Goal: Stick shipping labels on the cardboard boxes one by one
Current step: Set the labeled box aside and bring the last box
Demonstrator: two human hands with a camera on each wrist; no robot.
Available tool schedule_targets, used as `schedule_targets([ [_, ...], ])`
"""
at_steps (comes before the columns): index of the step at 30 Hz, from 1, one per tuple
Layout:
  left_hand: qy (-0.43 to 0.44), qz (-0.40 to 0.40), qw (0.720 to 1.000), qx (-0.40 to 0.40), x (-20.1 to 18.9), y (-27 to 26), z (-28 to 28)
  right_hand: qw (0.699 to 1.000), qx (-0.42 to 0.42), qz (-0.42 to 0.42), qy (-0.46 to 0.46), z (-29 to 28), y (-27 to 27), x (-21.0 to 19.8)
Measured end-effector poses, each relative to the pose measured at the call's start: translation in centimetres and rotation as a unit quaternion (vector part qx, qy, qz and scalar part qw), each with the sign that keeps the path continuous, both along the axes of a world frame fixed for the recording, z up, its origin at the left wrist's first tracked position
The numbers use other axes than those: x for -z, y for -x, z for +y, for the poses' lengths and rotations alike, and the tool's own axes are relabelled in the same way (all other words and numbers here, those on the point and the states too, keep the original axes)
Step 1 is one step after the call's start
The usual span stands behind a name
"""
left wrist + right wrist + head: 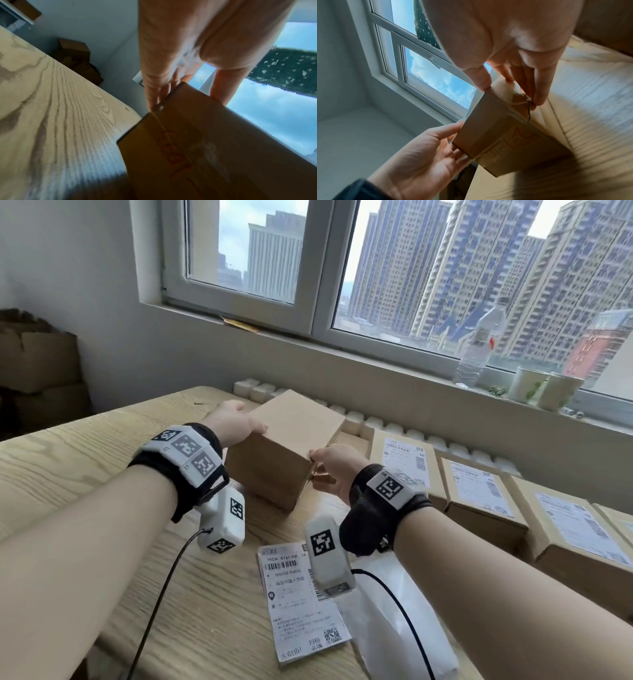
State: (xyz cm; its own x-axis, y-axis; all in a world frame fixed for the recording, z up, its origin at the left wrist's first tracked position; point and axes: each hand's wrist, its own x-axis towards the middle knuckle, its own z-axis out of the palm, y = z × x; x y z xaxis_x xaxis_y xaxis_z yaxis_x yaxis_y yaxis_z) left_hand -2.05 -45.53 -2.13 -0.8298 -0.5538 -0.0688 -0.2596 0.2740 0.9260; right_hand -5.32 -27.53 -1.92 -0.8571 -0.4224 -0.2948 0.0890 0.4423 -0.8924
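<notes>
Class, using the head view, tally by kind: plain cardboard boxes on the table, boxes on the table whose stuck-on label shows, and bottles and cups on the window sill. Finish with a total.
Plain box: 1
Labelled boxes: 3
Bottle: 1
Cups: 2
Total: 7

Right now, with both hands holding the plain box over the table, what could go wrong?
1. The left hand and right hand grip the unlabelled box only at opposite edges, so it might slip or tip.
2. Set down carelessly, it could land on the loose shipping label and crease it.
3. A flap at the right fingers looks torn; pulling may tear it further.
</notes>
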Motion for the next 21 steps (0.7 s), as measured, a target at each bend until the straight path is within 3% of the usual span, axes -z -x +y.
schedule_targets([
  [4,-0.038,0.088,0.995,-0.036,-2.8,-1.5,1.0,0.99,0.027,0.029,0.132,0.6,-0.8,-2.6],
  [7,-0.078,0.164,0.983,-0.007,-6.6,-4.7,4.7,0.973,0.059,0.084,0.208,5.0,-3.0,-6.3],
  [15,-0.142,0.23,0.963,0.023,-8.1,-6.2,7.5,0.974,0.07,0.146,0.159,7.6,-3.5,-8.0],
  [21,-0.08,0.223,0.966,0.099,-10.2,-7.7,16.2,0.95,0.155,0.222,0.152,18.0,-7.3,-10.2],
])
